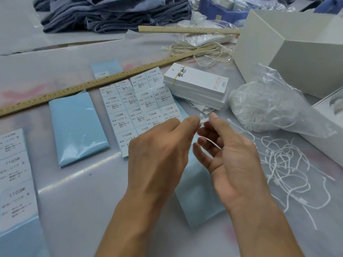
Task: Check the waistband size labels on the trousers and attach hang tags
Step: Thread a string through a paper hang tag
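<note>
My left hand and my right hand meet above the table and pinch the two ends of one white tag string between their fingertips. The string loops down across my right palm. A banded stack of white hang tags lies just beyond my hands. Sheets of size stickers marked 1103# L and XL lie to its left, partly under my left hand. More stickers marked S are at the left edge. Folded blue trousers are piled at the far end.
Loose white tag strings lie scattered at the right, beside a plastic bag full of them. Two wooden rulers cross the table. Blue backing sheets lie left of centre. Grey boxes stand at the right.
</note>
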Demonstrator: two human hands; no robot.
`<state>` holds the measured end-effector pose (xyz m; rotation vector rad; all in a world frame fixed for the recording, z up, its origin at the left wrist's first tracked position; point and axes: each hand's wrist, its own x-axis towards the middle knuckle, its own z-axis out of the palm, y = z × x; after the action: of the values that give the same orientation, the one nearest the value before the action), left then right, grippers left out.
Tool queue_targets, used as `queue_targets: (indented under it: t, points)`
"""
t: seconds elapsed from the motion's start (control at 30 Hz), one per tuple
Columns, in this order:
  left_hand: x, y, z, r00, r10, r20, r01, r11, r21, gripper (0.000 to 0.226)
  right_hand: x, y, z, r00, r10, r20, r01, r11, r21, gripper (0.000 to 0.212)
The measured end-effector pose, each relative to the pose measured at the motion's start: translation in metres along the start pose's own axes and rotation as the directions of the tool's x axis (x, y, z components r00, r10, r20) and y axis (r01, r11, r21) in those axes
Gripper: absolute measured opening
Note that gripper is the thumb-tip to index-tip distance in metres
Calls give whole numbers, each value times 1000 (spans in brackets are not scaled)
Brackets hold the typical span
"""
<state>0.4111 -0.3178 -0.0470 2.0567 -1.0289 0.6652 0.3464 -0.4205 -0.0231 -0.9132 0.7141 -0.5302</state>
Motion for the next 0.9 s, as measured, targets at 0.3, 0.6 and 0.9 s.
queue_targets:
  t: [0.3,0.6,0.9]
  points:
    - [0,5,-1,996,50,-71,-52,998,-28,10,2,2,-3,1000,-10,11,9,1000,23,16]
    - [7,-4,-3,815,-579,-16,457,661,-595,4,-2,6,-2,969,-196,152,226,949,-221,25]
    - [8,-7,-5,889,-458,26,416,782,-465,5,-1,7,-3,957,-210,200,270,894,-356,16]
